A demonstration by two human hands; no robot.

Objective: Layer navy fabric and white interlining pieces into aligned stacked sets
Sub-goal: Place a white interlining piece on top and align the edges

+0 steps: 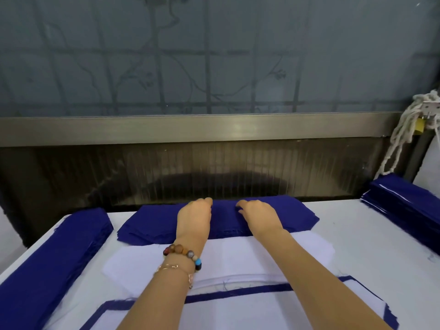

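You're somewhere in the middle of the job, by my reading. Nearest you lies a started set, a white piece on navy with a navy border showing round it. The white pile beyond it and the navy stack at the far edge of the table both look several plies thick, so plenty is left to layer (more navy waits in the left stack and the right stack too).

Both your hands are on top of the navy stack, near its middle. Your left hand lies flat with its fingers fairly straight, gripping nothing I can see. Your right hand rests just beside it, fingertips bent down onto the top ply. Whether they have pinched it up, I cannot tell.
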